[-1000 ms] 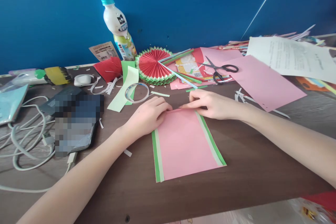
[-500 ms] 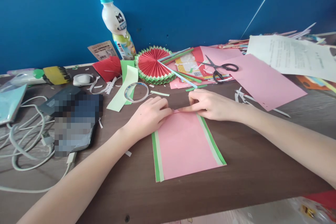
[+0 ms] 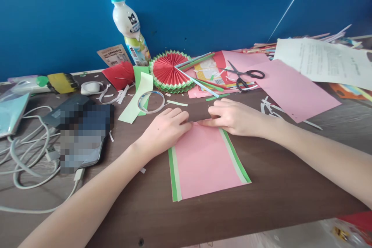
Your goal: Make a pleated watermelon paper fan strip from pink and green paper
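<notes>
On the table in front of me lies a pink sheet of paper point(image 3: 207, 162) with light and dark green strips along its left and right sides. My left hand point(image 3: 171, 126) is closed at its far left corner, thumb and fingers pinching the far edge. At the far right part of that edge is my right hand point(image 3: 228, 116), fingers curled and thumb laid along the paper. The two thumbs almost meet at the middle of the edge, where a narrow fold seems to show. The fingertips beneath are partly hidden.
Beyond my hands are a tape roll point(image 3: 151, 102), a pleated red and green paper fan point(image 3: 171, 71), black scissors point(image 3: 242, 74) and another pink sheet point(image 3: 299, 93). A bottle point(image 3: 128, 27) leans by the blue wall. A phone point(image 3: 87, 135) and white cables point(image 3: 17, 162) lie left.
The curled fingers of my right hand have come down slightly toward the paper's far edge. My left hand and the sheet have stayed nearly in place.
</notes>
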{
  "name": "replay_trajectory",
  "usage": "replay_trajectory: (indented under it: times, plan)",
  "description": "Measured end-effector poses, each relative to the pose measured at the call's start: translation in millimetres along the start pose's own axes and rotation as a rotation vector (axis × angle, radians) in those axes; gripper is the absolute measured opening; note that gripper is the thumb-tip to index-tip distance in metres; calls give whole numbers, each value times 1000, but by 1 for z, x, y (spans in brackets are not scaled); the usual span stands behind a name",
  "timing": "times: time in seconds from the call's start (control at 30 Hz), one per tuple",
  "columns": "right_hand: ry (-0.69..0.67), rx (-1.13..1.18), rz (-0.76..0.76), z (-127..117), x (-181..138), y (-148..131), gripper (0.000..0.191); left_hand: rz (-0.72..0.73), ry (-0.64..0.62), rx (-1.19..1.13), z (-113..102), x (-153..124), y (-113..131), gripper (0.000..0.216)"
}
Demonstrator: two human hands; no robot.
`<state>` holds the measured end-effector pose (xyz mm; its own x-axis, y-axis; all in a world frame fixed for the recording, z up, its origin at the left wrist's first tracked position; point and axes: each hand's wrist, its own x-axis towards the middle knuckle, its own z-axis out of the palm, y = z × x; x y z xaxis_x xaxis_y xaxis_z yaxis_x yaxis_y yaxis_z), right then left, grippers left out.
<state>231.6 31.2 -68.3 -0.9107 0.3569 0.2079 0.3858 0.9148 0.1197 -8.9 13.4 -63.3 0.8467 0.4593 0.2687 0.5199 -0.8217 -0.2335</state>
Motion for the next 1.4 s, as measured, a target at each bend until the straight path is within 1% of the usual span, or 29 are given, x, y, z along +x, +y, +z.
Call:
replay_trajectory:
  times: [0.13,0.23,0.33,0.4,0.47,0.57,0.73,1.1,1.27,1.4]
  plan:
    - [-30,-52,-2,-2,1,-3,45,9,-54,-14,-5,0,-1,23]
    - [-46,-69,8,-4,1,-5,46,-17,-136,-85,-12,0,-4,26]
    - [-49,-68,9,-4,2,-5,46,-118,-236,-291,-19,-2,-11,28]
    - [-45,-61,11,-4,2,-5,47,-207,-290,-414,-22,-3,-16,25]
    - [-45,-53,15,-3,2,-5,48,-270,-334,-469,-24,-4,-21,18]
    - [-51,-46,21,-3,1,-5,49,-322,-383,-504,-25,-3,-24,13]
    - [-55,-35,24,-3,1,-4,49,-335,-420,-549,-25,-3,-26,11]
    - [-65,-20,32,-3,0,-3,50,-302,-428,-569,-22,-5,-31,14]
    - [-80,-2,44,-3,1,-4,51,-313,-452,-541,-29,-3,-29,23]
    - [-94,4,57,-5,2,-4,56,-326,-470,-511,-35,-3,-29,32]
